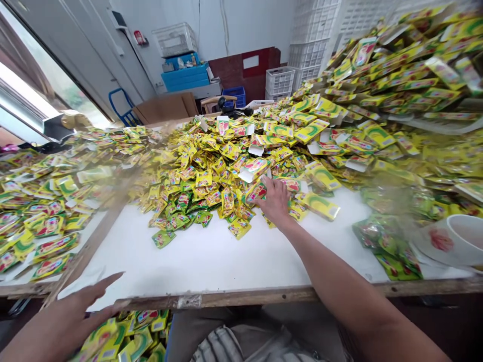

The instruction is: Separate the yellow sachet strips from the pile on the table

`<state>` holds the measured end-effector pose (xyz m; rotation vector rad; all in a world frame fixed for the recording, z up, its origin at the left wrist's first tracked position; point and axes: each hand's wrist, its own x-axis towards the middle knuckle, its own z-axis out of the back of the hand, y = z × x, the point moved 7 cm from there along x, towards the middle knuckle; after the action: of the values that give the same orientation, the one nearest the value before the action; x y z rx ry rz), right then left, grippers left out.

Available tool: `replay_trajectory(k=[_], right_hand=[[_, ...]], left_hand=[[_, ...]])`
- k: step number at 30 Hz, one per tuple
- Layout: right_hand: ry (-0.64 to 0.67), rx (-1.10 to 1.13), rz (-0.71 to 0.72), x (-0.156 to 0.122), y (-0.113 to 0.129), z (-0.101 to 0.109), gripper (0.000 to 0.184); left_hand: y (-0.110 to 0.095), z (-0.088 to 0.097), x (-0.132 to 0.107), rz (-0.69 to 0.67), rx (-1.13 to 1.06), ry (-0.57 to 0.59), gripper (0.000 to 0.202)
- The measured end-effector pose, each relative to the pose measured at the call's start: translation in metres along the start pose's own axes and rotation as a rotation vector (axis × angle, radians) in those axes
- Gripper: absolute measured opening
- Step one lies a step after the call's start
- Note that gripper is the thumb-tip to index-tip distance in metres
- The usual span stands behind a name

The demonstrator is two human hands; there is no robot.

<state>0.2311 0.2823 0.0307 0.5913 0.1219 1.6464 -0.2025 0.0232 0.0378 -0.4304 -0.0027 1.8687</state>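
A big heap of small yellow-green sachets [211, 176] and flat yellow cartons [320, 176] covers the far part of a white table [211, 256]. My right hand [273, 201] reaches out across the table and rests palm down on sachets at the heap's near edge; what its fingers grip cannot be made out. My left hand [71, 314] hovers at the table's near left corner, blurred, fingers spread, holding nothing. Below it lies a bunch of yellow cartons [128, 339] near my lap.
A second board at the left holds more sachets [41, 221]. A tall pile of cartons [407, 75] rises at the right. A white cup [458, 239] stands at the right edge. White crates [281, 80] and a blue bin [184, 75] line the back wall.
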Motion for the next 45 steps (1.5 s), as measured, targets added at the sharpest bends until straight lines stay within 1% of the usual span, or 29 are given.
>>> replay_trajectory(k=[1, 2, 3, 5, 7, 8, 10, 11, 13, 15, 17, 19, 20, 22, 23, 24, 26, 27, 28, 29, 31, 32, 33, 35, 37, 39, 42, 43, 45], right_hand=[[-0.015, 0.026, 0.008, 0.0, 0.0, 0.002, 0.057], [-0.027, 0.069, 0.022, -0.001, 0.001, 0.003, 0.051], [-0.037, 0.129, 0.037, -0.001, 0.002, 0.006, 0.045], [-0.046, 0.287, 0.05, -0.001, 0.003, 0.01, 0.035], [-0.06, 0.453, 0.028, -0.001, 0.002, 0.017, 0.029], [-0.08, 0.528, 0.006, -0.001, 0.002, 0.02, 0.028], [-0.114, 0.658, -0.036, -0.004, 0.005, 0.026, 0.028], [-0.117, 0.709, -0.048, -0.007, 0.01, 0.028, 0.029], [-0.071, 0.794, -0.042, -0.012, 0.023, 0.025, 0.028], [0.029, 0.885, -0.022, -0.017, 0.039, 0.017, 0.027], [0.129, 0.983, -0.045, -0.022, 0.048, 0.006, 0.028], [0.219, 1.06, -0.111, -0.027, 0.053, -0.006, 0.033], [0.268, 1.089, -0.141, -0.03, 0.056, -0.012, 0.035], [0.399, 1.128, -0.167, -0.037, 0.065, -0.024, 0.036], [0.48, 1.128, -0.157, -0.041, 0.071, -0.028, 0.036], [0.558, 1.11, -0.131, -0.045, 0.077, -0.032, 0.035], [0.683, 0.998, -0.018, -0.051, 0.089, -0.033, 0.035], [0.713, 0.89, 0.078, -0.053, 0.093, -0.032, 0.037], [0.722, 0.745, 0.195, -0.054, 0.097, -0.031, 0.041], [0.714, 0.574, 0.324, -0.055, 0.1, -0.03, 0.046], [0.674, 0.236, 0.573, -0.058, 0.106, -0.035, 0.059], [0.651, 0.113, 0.67, -0.06, 0.108, -0.04, 0.062], [0.63, 0.035, 0.74, -0.061, 0.111, -0.046, 0.061], [0.582, -0.01, 0.806, -0.058, 0.118, -0.058, 0.05], [0.535, 0.019, 0.78, -0.051, 0.121, -0.065, 0.04], [0.492, 0.087, 0.683, -0.041, 0.119, -0.062, 0.034], [0.426, 0.302, 0.422, -0.024, 0.1, -0.042, 0.022], [0.438, 0.424, 0.316, -0.02, 0.09, -0.035, 0.02], [0.532, 0.709, 0.102, -0.019, 0.071, -0.029, 0.022]], left_hand=[[-0.009, -0.004, 0.002, 0.028, -0.042, 0.006, 0.069], [-0.027, -0.009, 0.006, 0.037, -0.105, 0.031, 0.072], [-0.05, -0.011, 0.012, 0.033, -0.179, 0.031, 0.075], [-0.107, -0.01, 0.029, -0.049, -0.348, -0.02, 0.074], [-0.16, -0.007, 0.047, -0.165, -0.492, -0.093, 0.063], [-0.182, -0.006, 0.055, -0.221, -0.56, -0.146, 0.056], [-0.213, -0.005, 0.07, -0.299, -0.693, -0.237, 0.049], [-0.225, -0.007, 0.076, -0.332, -0.76, -0.254, 0.049], [-0.241, -0.015, 0.088, -0.382, -0.863, -0.229, 0.061], [-0.246, -0.025, 0.099, -0.359, -0.885, -0.181, 0.065], [-0.239, -0.033, 0.106, -0.299, -0.854, -0.15, 0.052], [-0.228, -0.035, 0.106, -0.264, -0.801, -0.175, 0.043], [-0.223, -0.033, 0.104, -0.264, -0.781, -0.207, 0.046], [-0.216, -0.028, 0.096, -0.277, -0.765, -0.263, 0.058], [-0.215, -0.029, 0.093, -0.289, -0.785, -0.237, 0.062], [-0.215, -0.032, 0.09, -0.308, -0.832, -0.156, 0.061], [-0.215, -0.045, 0.085, -0.324, -0.97, 0.079, 0.051], [-0.211, -0.05, 0.084, -0.304, -1.041, 0.165, 0.046], [-0.203, -0.054, 0.084, -0.264, -1.104, 0.2, 0.044], [-0.192, -0.056, 0.085, -0.209, -1.154, 0.182, 0.045], [-0.167, -0.055, 0.089, -0.101, -1.21, 0.071, 0.051], [-0.158, -0.055, 0.09, -0.068, -1.227, 0.029, 0.054], [-0.153, -0.055, 0.09, -0.05, -1.241, 0.007, 0.057], [-0.15, -0.056, 0.091, -0.052, -1.257, 0.009, 0.06], [-0.153, -0.058, 0.09, -0.066, -1.273, 0.034, 0.06], [-0.155, -0.061, 0.091, -0.056, -1.282, 0.042, 0.064], [-0.157, -0.062, 0.094, -0.024, -1.242, 0.032, 0.063], [-0.159, -0.062, 0.095, -0.026, -1.225, 0.039, 0.059], [-0.17, -0.06, 0.098, -0.057, -1.219, 0.072, 0.053]])
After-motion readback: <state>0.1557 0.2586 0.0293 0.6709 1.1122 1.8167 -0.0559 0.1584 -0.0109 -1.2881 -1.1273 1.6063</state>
